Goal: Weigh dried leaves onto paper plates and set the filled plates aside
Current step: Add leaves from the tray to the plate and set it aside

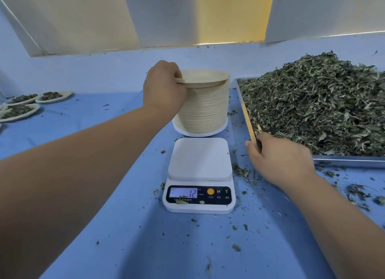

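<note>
Paper plate (203, 77) atop the stack (204, 112) behind the scale (200, 166), tilted, its left rim pinched by our left hand (164, 87). Right of the scale, our right hand (279, 160) grips the tray (345, 161) rim beside dried leaves (323, 103); filled plates (20, 109) lie far left.

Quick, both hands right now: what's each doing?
Left hand: grips the top plate of the stack.
Right hand: grips the tray rim.

Matt paper plates (205, 103), smooth white plastic scale (200, 174), shiny metal tray (350, 161), blue cloth (125, 226).
</note>
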